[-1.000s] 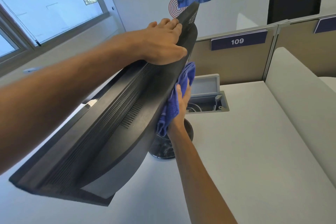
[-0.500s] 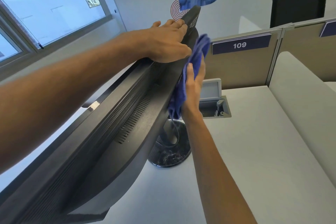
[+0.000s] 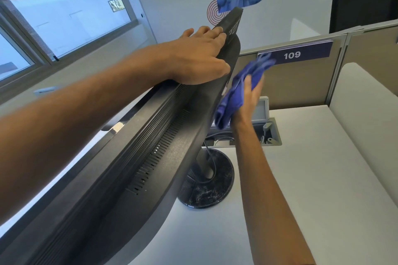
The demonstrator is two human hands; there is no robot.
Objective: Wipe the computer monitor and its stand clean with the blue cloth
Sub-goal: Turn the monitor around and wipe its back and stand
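The black monitor (image 3: 133,157) runs from the lower left of the frame to the upper centre, back side up, with vent slots and a fine grey dust on it; its round stand (image 3: 206,187) is speckled white. The left hand (image 3: 200,58) grips the top edge, fingers curled over. The right hand (image 3: 247,101) holds the bunched cloth (image 3: 239,90), now off the monitor and further right than before.

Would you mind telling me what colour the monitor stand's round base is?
Black, speckled with pale dusty marks; the base shows best in the head view.
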